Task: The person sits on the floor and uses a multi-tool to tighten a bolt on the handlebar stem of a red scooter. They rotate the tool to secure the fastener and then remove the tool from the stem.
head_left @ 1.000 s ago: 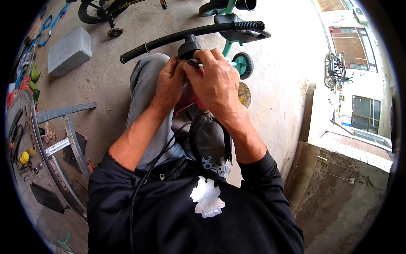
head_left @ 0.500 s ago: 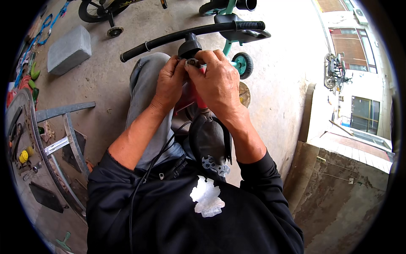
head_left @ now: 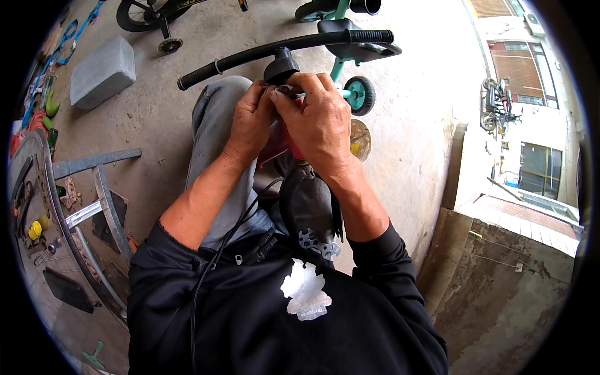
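Fingers of my left hand point(head_left: 249, 128) and right hand point(head_left: 320, 122) pinch a small metal fitting point(head_left: 284, 89); the handlebar point(head_left: 300, 43) sits joined to its stem point(head_left: 280, 67), the fitting's tightness unclear.

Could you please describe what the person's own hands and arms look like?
The left hand and right hand are bare, with no gloves and no watch visible on either wrist. Both forearms emerge uncovered from plain black sleeves. A thin black cable hangs down the black top beside the left sleeve.
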The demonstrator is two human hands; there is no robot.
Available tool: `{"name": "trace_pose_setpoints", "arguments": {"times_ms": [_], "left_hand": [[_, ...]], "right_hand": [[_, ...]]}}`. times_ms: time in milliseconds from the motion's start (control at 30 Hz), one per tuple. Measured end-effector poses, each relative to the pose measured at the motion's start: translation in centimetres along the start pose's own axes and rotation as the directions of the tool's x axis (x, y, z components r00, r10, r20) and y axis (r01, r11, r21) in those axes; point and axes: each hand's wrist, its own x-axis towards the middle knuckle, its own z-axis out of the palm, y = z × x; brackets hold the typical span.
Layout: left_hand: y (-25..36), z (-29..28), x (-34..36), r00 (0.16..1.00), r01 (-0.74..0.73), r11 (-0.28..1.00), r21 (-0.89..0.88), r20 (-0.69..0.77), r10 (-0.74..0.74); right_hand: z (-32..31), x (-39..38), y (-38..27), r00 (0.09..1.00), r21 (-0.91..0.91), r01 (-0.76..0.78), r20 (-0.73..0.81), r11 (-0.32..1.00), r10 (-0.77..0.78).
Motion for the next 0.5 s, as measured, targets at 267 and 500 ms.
{"name": "trace_pose_setpoints", "arguments": {"times_ms": [267,500], "left_hand": [[-0.3,0.1,0.0,0.997,-0.051,0.993,0.107,-0.057,0.058],[-0.5,-0.1,0.0,0.996,-0.081,0.985,0.151,-0.013,0.083]], "right_hand": [[0.8,-0.5,-0.2,0.997,0.047,0.009,-0.076,0.999,-0.005],[0.6,-0.6,-0.9,0.993,0.048,-0.081,-0.087,0.996,0.085]]}}
